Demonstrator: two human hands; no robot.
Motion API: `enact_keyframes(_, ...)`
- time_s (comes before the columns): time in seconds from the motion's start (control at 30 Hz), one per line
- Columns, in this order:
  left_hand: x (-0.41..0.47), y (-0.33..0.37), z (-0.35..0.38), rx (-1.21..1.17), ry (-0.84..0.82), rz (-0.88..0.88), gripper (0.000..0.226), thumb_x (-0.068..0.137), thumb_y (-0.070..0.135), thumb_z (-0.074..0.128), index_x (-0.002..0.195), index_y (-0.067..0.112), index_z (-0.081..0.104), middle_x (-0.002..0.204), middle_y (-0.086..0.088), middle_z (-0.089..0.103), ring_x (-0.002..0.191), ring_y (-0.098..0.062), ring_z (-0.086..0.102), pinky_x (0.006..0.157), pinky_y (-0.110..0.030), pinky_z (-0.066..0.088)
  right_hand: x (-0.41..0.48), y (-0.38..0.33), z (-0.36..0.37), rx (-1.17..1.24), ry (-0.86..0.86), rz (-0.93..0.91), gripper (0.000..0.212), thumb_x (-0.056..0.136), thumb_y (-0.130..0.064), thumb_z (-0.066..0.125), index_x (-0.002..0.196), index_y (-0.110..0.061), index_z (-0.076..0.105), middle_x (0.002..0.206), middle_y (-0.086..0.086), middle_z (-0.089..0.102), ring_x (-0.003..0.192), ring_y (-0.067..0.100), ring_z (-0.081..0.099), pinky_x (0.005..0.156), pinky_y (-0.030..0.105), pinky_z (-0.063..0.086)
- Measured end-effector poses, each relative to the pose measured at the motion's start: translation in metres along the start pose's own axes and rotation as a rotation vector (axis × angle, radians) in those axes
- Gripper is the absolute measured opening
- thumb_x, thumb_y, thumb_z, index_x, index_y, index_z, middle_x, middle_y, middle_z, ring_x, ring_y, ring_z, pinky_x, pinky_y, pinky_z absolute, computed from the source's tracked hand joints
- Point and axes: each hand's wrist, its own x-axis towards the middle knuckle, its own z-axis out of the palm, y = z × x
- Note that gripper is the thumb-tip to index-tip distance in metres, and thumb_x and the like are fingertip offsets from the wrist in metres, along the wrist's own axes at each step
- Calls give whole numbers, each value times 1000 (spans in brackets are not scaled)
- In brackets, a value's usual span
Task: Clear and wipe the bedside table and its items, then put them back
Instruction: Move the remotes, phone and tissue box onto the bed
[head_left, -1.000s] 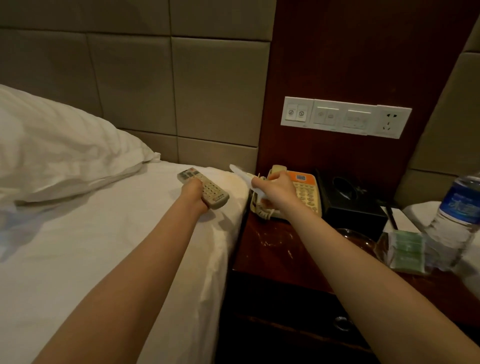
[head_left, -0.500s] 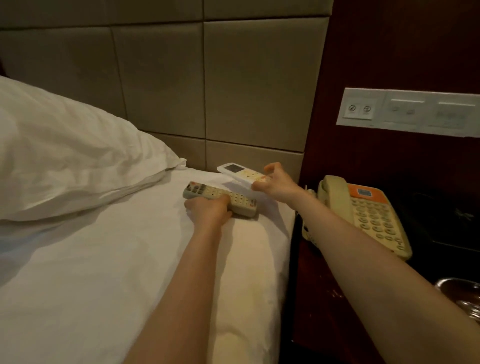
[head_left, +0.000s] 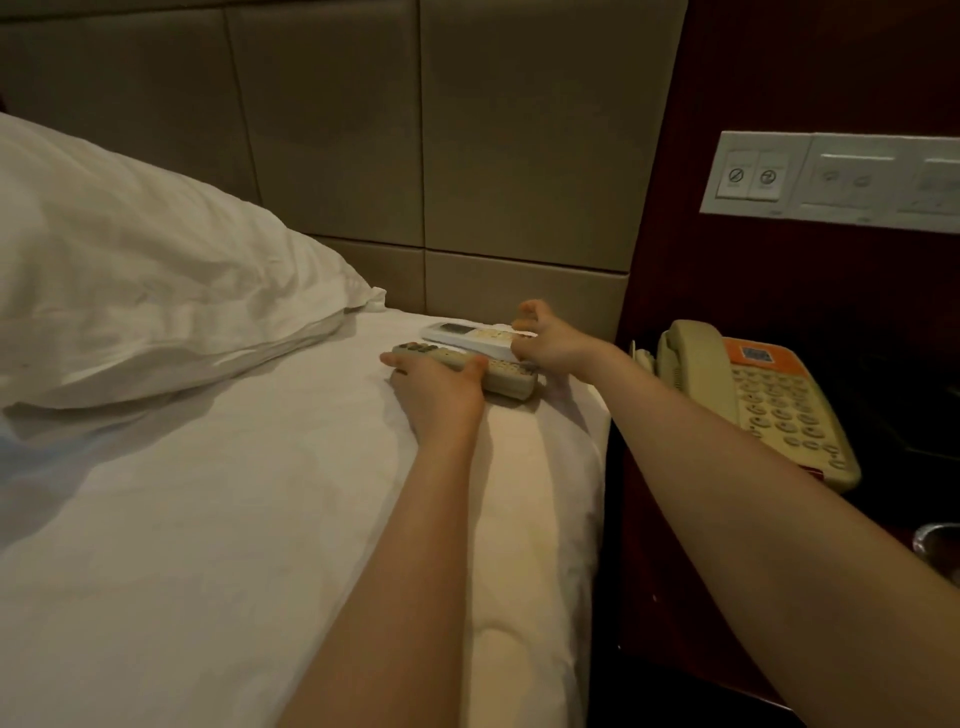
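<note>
On the bed sheet (head_left: 208, 519), gripping beige remote (head_left: 511, 378) in left hand (head_left: 439, 389), grasping white remote (head_left: 465, 332) in right hand (head_left: 550, 347) just beyond it.

Left hand (head_left: 436, 387) is gripping the beige remote (head_left: 511, 376); right hand (head_left: 550, 345) is holding the white remote (head_left: 467, 332) just behind it. Both are lying on the bed (head_left: 208, 519). The phone (head_left: 769, 405) is sitting on the surface (head_left: 649, 545).

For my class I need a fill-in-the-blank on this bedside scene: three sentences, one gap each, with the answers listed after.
1. The left hand grips the beige remote, which lies on the ____.
2. The right hand holds the white remote, the one nearer the padded ____.
3. The telephone on the bedside table has an ____ panel.
Missing words: bed; headboard; orange.
</note>
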Motion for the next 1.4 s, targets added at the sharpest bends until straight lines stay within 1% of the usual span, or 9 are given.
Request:
enact_keyframes(0.17, -9, 6, -3, 106, -10, 22, 107, 81, 30, 71, 149, 5, -7, 151, -18, 15, 137, -30, 26, 110, -32, 27, -12, -7, -10, -27, 60, -8, 60, 97, -11, 44, 148, -11, 12, 153, 8, 24, 138, 23, 30, 98, 25, 35)
enact_keyframes(0.4, -25, 10, -5, 278, -7, 131, 93, 86, 26, 65, 151, 10, -1, 154, -17, -2, 138, -32, 27, 115, -41, 24, -48, -4, -36, -140, 7, 41, 56, 98, -14, 41, 147, -9, 16, 151, 12, 28, 137, 24, 32, 106, 29, 30)
enact_keyframes(0.5, -35, 12, -7, 289, -13, 241, 83, 89, 19, 62, 151, 14, 6, 154, -13, 0, 139, -31, 26, 112, -41, 30, -70, 5, -48, -128, 27, 65, 55, 97, -14, 41, 147, -11, 17, 151, 9, 28, 134, 23, 36, 103, 30, 33)
enact_keyframes(0.67, -72, 16, 0, 302, -261, 547, 68, 90, 11, 56, 147, 10, 20, 150, -12, 12, 135, -29, 31, 107, -29, 31, -115, 22, -74, -136, 127, 104, 49, 96, -7, 39, 144, -9, 28, 150, 9, 30, 135, 22, 34, 101, 27, 34)
enact_keyframes(0.77, -93, 17, 4, 371, -375, 628, 64, 91, 13, 54, 147, 10, 22, 150, -12, 14, 136, -26, 28, 109, -26, 25, -143, 29, -86, -96, 204, 121, 46, 95, -4, 36, 140, -10, 34, 147, 9, 35, 122, 21, 44, 83, 22, 40)
enact_keyframes(0.93, -132, 30, 11, 399, -487, 637, 61, 91, 14, 53, 145, 10, 27, 147, -13, 24, 133, -27, 31, 108, -29, 26, -191, 33, -108, -81, 205, 172, 48, 94, -4, 39, 141, -12, 33, 149, 8, 32, 129, 25, 41, 95, 36, 41)
enact_keyframes(1.07, -165, 44, 25, 464, -669, 630, 64, 87, 21, 55, 145, 12, 28, 143, -15, 30, 131, -31, 35, 108, -35, 31, -229, 38, -129, -135, 237, 214, 50, 92, -2, 42, 140, -13, 33, 144, 9, 37, 123, 27, 47, 97, 40, 44)
enact_keyframes(1.27, -215, 66, 55, 574, -926, 590, 77, 81, 46, 62, 145, 22, 26, 146, -11, 30, 131, -32, 36, 106, -44, 37, -280, 59, -174, -356, 289, 384, 64, 87, -19, 58, 142, -13, 26, 133, 16, 44, 118, 32, 46, 87, 39, 40)
enact_keyframes(1.4, -243, 76, 78, 707, -1113, 569, 97, 72, 65, 62, 148, 30, 14, 153, -9, 21, 138, -35, 25, 110, -50, 30, -308, 77, -190, -479, 366, 572, 75, 86, -28, 61, 146, -13, 16, 146, 20, 27, 133, 40, 28, 108, 49, 31)
